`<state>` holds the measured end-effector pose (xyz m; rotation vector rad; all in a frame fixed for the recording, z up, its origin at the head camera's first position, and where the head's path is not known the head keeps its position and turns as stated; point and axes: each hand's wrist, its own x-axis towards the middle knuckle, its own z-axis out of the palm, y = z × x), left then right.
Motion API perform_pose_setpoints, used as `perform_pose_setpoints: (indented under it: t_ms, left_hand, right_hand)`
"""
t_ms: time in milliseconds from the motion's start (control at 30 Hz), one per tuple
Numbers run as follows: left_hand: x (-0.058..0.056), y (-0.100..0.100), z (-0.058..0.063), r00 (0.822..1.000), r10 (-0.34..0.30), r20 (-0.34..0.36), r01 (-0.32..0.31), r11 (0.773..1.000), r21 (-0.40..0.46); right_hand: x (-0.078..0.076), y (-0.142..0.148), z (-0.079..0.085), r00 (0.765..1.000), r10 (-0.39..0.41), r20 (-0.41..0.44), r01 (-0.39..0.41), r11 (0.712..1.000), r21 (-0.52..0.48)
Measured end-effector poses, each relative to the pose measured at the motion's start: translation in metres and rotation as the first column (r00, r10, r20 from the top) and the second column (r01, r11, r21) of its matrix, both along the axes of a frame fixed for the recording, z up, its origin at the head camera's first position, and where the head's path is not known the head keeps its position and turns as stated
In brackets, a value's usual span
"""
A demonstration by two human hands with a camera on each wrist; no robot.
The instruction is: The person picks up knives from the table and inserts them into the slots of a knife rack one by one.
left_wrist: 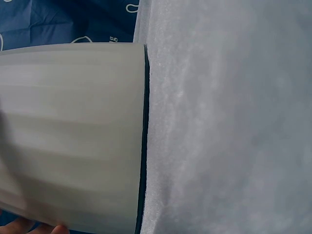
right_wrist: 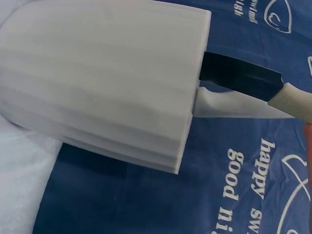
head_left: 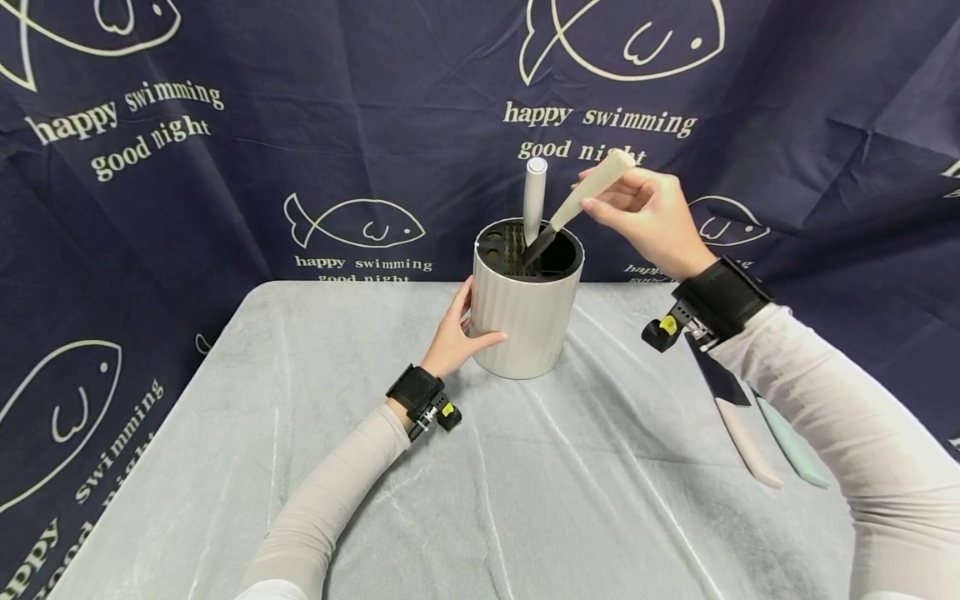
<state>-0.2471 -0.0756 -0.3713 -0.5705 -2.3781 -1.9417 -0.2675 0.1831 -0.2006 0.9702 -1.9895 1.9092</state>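
A white ribbed knife holder [head_left: 525, 321] stands upright on the table, with a black slotted top. My left hand [head_left: 453, 340] holds it by its left side, thumb across the front and fingers behind. Above the holder, my right hand [head_left: 658, 218] pinches a knife by its cream handle [head_left: 596, 188]. That knife leans up to the right, its dark blade [right_wrist: 239, 74] reaching down into the top, where the tip is hidden. Beside it a white-handled knife [head_left: 534, 196] stands in the holder, its blade out of sight. In the left wrist view, fingertips [left_wrist: 58, 229] touch the holder's side.
A knife with a pink handle [head_left: 747, 443] and one with a mint green handle [head_left: 793, 442] lie at the table's right, partly under my right forearm. The grey marbled table [head_left: 420, 517] ends close behind the holder at a dark blue fish-print curtain [head_left: 450, 100].
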Motion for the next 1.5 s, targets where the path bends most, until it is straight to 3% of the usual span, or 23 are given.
perform_pose_setpoints:
  t_ms: [100,333,400,600,800,1100,1500]
  left_hand:
    - [-0.001,0.001,0.0,1.0,0.005,0.009,-0.005,1.0,-0.008]
    - [-0.023,0.0,-0.03,1.0,0.017,-0.006,-0.017,1.0,0.001]
    - [-0.024,0.0,-0.032,1.0,0.023,-0.017,-0.023,1.0,0.003]
    - [-0.024,0.0,-0.033,0.999,0.038,-0.02,-0.038,0.999,-0.003]
    - [-0.023,0.0,-0.032,0.999,0.041,-0.02,-0.041,0.999,-0.005]
    - [-0.023,0.001,-0.032,0.999,0.04,-0.024,-0.04,0.999,-0.006]
    - [-0.022,0.001,-0.029,0.999,0.04,-0.027,-0.04,0.999,0.013]
  right_hand:
    - [-0.002,-0.003,-0.005,1.0,-0.006,-0.016,0.006,0.999,0.047]
    - [-0.005,-0.01,-0.014,0.998,-0.041,-0.041,0.046,0.99,0.131]
    - [-0.005,-0.011,-0.017,0.997,-0.05,-0.053,0.058,0.986,0.159]
    - [-0.006,-0.017,-0.024,0.992,-0.066,-0.105,0.091,0.965,0.247]
    - [-0.007,-0.022,-0.03,0.992,-0.082,-0.101,0.109,0.948,0.3]
    - [-0.009,-0.027,-0.038,0.995,-0.062,-0.077,0.084,0.943,0.322]
    - [0.001,-0.03,-0.042,0.987,-0.084,-0.14,0.132,0.914,0.384]
